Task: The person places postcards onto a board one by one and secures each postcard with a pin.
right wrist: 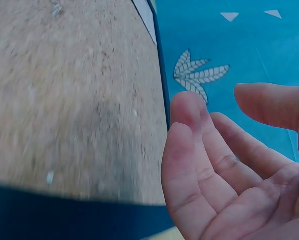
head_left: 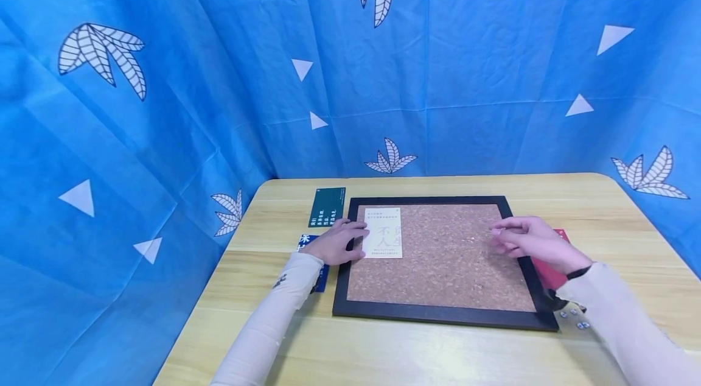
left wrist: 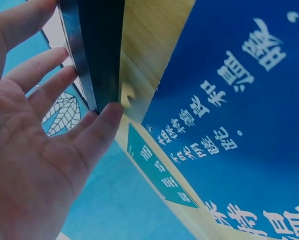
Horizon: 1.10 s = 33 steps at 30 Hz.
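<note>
A cream card (head_left: 390, 232) printed with characters lies on the left part of a cork board (head_left: 446, 270) with a black frame (head_left: 427, 312). My left hand (head_left: 335, 243) reaches over the frame's left side, its spread fingertips at the card's left edge. In the left wrist view, the fingers (left wrist: 44, 95) extend along the frame's edge, mostly straight. Over the right part of the cork hovers my right hand (head_left: 531, 241), fingers loosely bent. Seen from the right wrist, the thumb stands apart from the fingers (right wrist: 182, 165), and nothing is between them.
Left of the board lie a dark green card (head_left: 328, 203) and a blue card (left wrist: 259, 115), partly under the left arm. A red card (head_left: 550, 275) lies by the frame's right side. Several small clear pieces (head_left: 575, 313) sit near the right sleeve. A blue curtain (head_left: 471, 69) hangs behind the table.
</note>
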### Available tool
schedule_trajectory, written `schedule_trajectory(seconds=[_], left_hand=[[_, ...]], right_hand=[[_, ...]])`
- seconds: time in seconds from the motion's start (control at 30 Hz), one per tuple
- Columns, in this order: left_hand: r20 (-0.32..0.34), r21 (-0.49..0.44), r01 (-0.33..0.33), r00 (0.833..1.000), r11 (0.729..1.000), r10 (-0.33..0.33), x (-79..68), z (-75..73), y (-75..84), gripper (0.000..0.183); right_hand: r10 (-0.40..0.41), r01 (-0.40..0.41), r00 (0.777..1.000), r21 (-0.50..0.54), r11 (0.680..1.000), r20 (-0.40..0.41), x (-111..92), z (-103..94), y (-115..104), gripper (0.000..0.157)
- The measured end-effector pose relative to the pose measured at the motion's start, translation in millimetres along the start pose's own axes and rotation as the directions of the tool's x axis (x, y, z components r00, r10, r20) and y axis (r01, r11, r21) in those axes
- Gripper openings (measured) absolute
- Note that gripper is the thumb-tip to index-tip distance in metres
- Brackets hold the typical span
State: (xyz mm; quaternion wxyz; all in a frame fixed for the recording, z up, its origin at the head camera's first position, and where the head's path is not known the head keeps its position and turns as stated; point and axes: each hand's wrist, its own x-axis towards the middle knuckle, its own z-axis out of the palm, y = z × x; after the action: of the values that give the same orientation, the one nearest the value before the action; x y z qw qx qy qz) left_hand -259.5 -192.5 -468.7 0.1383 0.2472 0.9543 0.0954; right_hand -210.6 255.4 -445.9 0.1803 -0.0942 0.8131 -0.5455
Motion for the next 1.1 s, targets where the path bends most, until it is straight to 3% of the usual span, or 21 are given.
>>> schedule_trajectory(seconds=[0.53, 0.87, 1.1], left_hand=[[-0.003, -0.011, 0.003, 1.0, 1.0, -0.003, -1.1, -0.3, -0.5, 0.058], [-0.007, -0.015, 0.009, 1.0, 1.0, -0.009, -3.1, -1.5, 0.3, 0.058], [-0.007, -0.022, 0.002, 1.0, 1.0, -0.003, -3.4, -1.5, 0.6, 0.058]], right_hand=[[-0.01, 0.01, 0.999, 0.017, 1.0, -0.035, -42.6, -30.1, 22.5, 0.055], [0.065, -0.089, 0.987, -0.161, 0.983, -0.148, -68.1, -39.4, 31.6, 0.057], [0.044, -0.098, 0.978, -0.257, 0.961, -0.205, -83.1, -38.7, 37.0, 0.051]])
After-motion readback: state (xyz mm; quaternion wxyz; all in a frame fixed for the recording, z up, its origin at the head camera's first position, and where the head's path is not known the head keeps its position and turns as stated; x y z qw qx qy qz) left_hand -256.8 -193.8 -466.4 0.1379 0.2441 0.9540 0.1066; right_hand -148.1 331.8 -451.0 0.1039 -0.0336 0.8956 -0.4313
